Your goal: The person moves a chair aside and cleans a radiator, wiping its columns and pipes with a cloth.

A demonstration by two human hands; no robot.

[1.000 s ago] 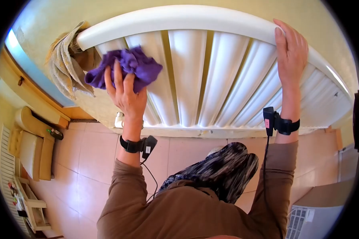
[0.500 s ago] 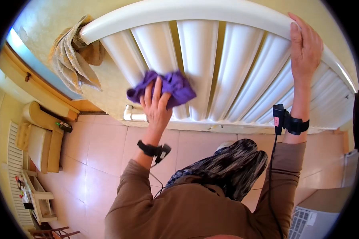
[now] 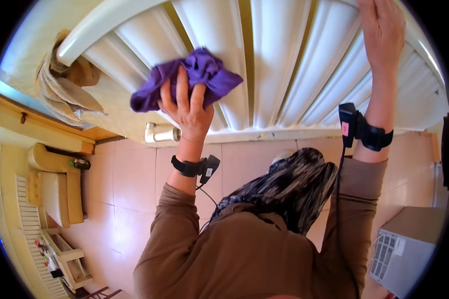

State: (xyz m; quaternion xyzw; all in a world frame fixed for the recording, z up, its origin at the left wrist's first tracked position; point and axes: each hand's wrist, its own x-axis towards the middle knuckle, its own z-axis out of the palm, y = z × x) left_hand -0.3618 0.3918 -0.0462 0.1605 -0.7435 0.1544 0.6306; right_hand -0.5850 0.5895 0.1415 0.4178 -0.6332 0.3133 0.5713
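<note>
A white ribbed radiator [image 3: 294, 65] stands against a yellow wall above a pink tiled floor [image 3: 129, 184]. The left hand [image 3: 184, 107] presses a bunched purple cloth [image 3: 194, 74] against the radiator's left ribs, fingers spread over it. The right hand [image 3: 381, 32] lies flat and unclenched near the radiator's upper right edge; a beige towel [image 3: 65, 92] hangs off its left end.

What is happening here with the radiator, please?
A person leans over a white radiator. The left hand presses a purple cloth against the radiator's ribs, fingers spread over it. The right hand rests flat near the radiator's top edge. A beige towel hangs at the radiator's left end, and a white pipe shows below.
</note>
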